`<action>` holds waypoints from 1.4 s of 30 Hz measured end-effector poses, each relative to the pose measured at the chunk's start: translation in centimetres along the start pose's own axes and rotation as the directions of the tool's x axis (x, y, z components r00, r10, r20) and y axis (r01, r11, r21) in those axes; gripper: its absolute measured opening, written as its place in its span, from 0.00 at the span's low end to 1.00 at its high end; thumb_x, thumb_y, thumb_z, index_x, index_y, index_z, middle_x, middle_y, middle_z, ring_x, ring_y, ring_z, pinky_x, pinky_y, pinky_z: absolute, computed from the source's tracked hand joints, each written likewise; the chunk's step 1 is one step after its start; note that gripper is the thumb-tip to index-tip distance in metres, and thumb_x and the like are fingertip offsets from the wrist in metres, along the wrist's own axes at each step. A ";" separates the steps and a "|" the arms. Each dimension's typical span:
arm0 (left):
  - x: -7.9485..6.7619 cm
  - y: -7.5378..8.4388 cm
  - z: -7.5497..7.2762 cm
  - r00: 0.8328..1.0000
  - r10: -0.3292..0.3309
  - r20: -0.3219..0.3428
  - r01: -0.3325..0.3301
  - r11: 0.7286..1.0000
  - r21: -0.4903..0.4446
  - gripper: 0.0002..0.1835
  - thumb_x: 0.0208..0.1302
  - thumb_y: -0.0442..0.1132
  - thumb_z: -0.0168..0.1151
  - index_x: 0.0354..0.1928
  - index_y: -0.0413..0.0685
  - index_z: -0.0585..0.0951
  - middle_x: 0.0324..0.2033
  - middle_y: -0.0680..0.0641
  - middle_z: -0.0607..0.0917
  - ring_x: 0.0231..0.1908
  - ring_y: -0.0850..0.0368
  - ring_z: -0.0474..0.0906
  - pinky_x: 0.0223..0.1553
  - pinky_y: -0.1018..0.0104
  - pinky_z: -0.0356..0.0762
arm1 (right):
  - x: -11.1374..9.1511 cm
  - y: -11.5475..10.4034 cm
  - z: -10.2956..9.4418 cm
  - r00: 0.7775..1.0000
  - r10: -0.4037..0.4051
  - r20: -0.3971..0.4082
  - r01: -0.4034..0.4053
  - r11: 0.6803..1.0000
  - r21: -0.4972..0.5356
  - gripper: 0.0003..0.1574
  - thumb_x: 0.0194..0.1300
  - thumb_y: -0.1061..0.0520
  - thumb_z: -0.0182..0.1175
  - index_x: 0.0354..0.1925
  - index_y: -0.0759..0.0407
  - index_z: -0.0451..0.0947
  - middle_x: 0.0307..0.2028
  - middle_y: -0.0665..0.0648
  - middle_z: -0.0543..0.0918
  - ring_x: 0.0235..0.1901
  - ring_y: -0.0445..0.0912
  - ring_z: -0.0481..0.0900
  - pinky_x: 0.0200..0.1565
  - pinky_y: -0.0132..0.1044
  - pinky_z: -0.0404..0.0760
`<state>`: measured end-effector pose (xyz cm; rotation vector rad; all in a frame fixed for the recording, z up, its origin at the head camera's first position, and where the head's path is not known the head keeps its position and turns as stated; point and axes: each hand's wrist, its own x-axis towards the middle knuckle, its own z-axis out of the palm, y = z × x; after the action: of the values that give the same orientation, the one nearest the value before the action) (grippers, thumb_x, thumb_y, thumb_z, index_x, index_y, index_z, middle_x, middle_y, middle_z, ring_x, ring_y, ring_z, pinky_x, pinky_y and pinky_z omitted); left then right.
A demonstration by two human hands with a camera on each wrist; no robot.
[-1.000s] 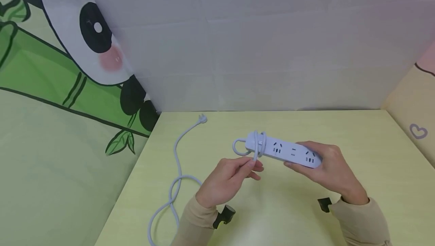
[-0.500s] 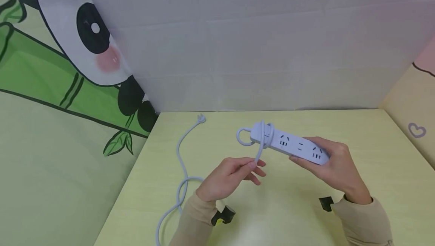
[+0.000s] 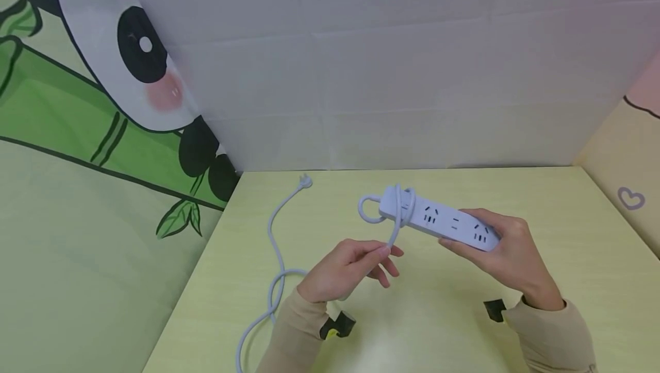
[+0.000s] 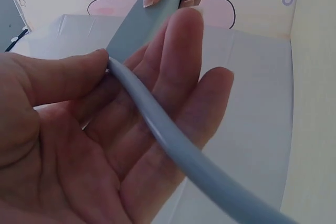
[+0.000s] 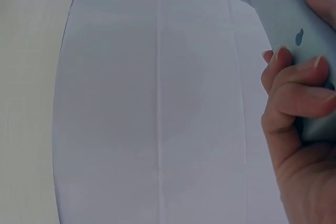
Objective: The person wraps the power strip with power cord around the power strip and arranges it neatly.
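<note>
A white power strip (image 3: 446, 221) is held above the table, tilted with its socket face up. My right hand (image 3: 507, 252) grips its right end, thumb on the near side; in the right wrist view the fingers (image 5: 299, 85) curl against its underside (image 5: 291, 19). The white power cord (image 3: 398, 207) is wound around the strip's left end, with a small loop sticking out to the left. Between thumb and forefinger my left hand (image 3: 350, 267) pinches the cord just below the strip. In the left wrist view the cord (image 4: 173, 137) runs from that pinch across the spread fingers.
The rest of the cord lies in a loose crossing loop on the pale yellow table (image 3: 423, 327), partly hidden by the left forearm. Its plug (image 3: 306, 181) rests near the back edge. A grey-white wall sheet (image 3: 387, 75) rises behind, with printed panels on both sides.
The power strip and right hand have moved slightly right, the strip's left end rising. The left hand still pinches the cord, drawn out a little longer. The loop on the table has shifted right.
</note>
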<state>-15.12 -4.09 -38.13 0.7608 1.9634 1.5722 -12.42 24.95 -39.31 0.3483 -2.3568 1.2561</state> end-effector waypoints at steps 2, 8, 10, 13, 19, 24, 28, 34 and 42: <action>0.0 -0.1 -0.1 1.000 0.001 0.001 -0.001 1.000 -0.006 0.18 0.80 0.42 0.50 0.58 0.40 0.82 0.45 0.34 0.86 0.34 0.53 0.86 0.48 0.63 0.85 | 0.0 -0.1 0.0 1.000 0.003 0.007 -0.003 1.000 0.012 0.28 0.44 0.61 0.83 0.46 0.48 0.87 0.35 0.41 0.88 0.26 0.37 0.82 0.27 0.28 0.77; 0.2 -0.2 -0.3 1.000 -0.001 0.000 0.001 1.000 -0.003 0.17 0.79 0.42 0.52 0.56 0.42 0.84 0.45 0.36 0.87 0.34 0.41 0.86 0.46 0.62 0.86 | 0.0 -0.3 -0.1 1.000 0.012 0.022 -0.013 0.999 0.047 0.28 0.45 0.62 0.82 0.47 0.49 0.87 0.36 0.40 0.88 0.27 0.38 0.82 0.27 0.29 0.77; 0.2 -0.3 -0.4 1.000 -0.001 0.003 0.001 1.000 0.006 0.16 0.79 0.43 0.52 0.55 0.42 0.84 0.42 0.36 0.88 0.34 0.41 0.86 0.46 0.62 0.86 | 0.0 -0.3 -0.2 1.000 0.018 0.025 -0.019 0.999 0.051 0.28 0.45 0.62 0.82 0.47 0.48 0.86 0.35 0.40 0.88 0.27 0.39 0.82 0.27 0.29 0.77; 0.3 -0.5 -0.5 1.000 0.001 0.011 -0.001 1.000 0.012 0.16 0.79 0.43 0.53 0.54 0.42 0.85 0.38 0.34 0.88 0.32 0.46 0.86 0.45 0.62 0.86 | 0.0 -0.2 -0.3 0.999 0.019 0.030 -0.021 0.998 0.056 0.29 0.45 0.63 0.82 0.47 0.48 0.86 0.36 0.39 0.88 0.26 0.39 0.82 0.27 0.30 0.78; 0.5 -0.8 -1.0 1.000 -0.007 0.020 0.007 1.000 0.016 0.16 0.78 0.43 0.54 0.51 0.41 0.86 0.36 0.36 0.88 0.28 0.57 0.83 0.42 0.61 0.86 | 0.0 -0.2 -0.4 0.999 0.017 0.051 -0.021 0.997 0.076 0.29 0.45 0.64 0.81 0.48 0.52 0.86 0.36 0.39 0.88 0.27 0.39 0.82 0.28 0.29 0.77; 0.7 -1.3 -1.4 0.999 -0.034 0.022 0.034 0.999 0.001 0.16 0.77 0.44 0.56 0.44 0.39 0.88 0.30 0.45 0.87 0.25 0.59 0.80 0.37 0.66 0.84 | 0.0 -0.4 -0.6 0.996 0.043 0.074 -0.049 0.995 0.088 0.29 0.47 0.64 0.80 0.49 0.53 0.86 0.37 0.39 0.87 0.28 0.39 0.82 0.28 0.30 0.78; 0.8 -1.6 -1.8 0.998 -0.032 0.050 0.033 0.999 -0.013 0.17 0.76 0.44 0.56 0.41 0.38 0.87 0.24 0.51 0.82 0.23 0.60 0.75 0.33 0.72 0.78 | 0.0 -0.5 -0.7 0.995 0.051 0.083 -0.060 0.993 0.101 0.29 0.47 0.65 0.80 0.50 0.55 0.86 0.37 0.38 0.87 0.28 0.39 0.82 0.29 0.30 0.78; 0.9 -2.1 -2.3 0.995 -0.005 0.099 0.007 1.000 -0.022 0.17 0.78 0.43 0.54 0.44 0.36 0.86 0.22 0.50 0.79 0.24 0.61 0.73 0.33 0.74 0.74 | -0.1 -0.7 -0.7 0.994 0.047 0.094 -0.057 0.992 0.112 0.29 0.48 0.66 0.79 0.51 0.56 0.85 0.38 0.38 0.87 0.29 0.39 0.82 0.29 0.31 0.78; 0.9 -2.3 -2.6 0.997 -0.068 0.047 0.068 0.998 -0.013 0.21 0.75 0.48 0.57 0.34 0.36 0.85 0.17 0.53 0.72 0.22 0.60 0.67 0.30 0.70 0.71 | -0.3 -0.7 -1.0 0.994 0.054 0.096 -0.065 0.990 0.124 0.30 0.47 0.68 0.79 0.51 0.59 0.85 0.39 0.38 0.87 0.30 0.39 0.82 0.30 0.31 0.79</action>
<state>-17.76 -5.67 -39.95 0.7109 1.9218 1.5141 -11.63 25.40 -38.49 0.3866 -2.3856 1.4519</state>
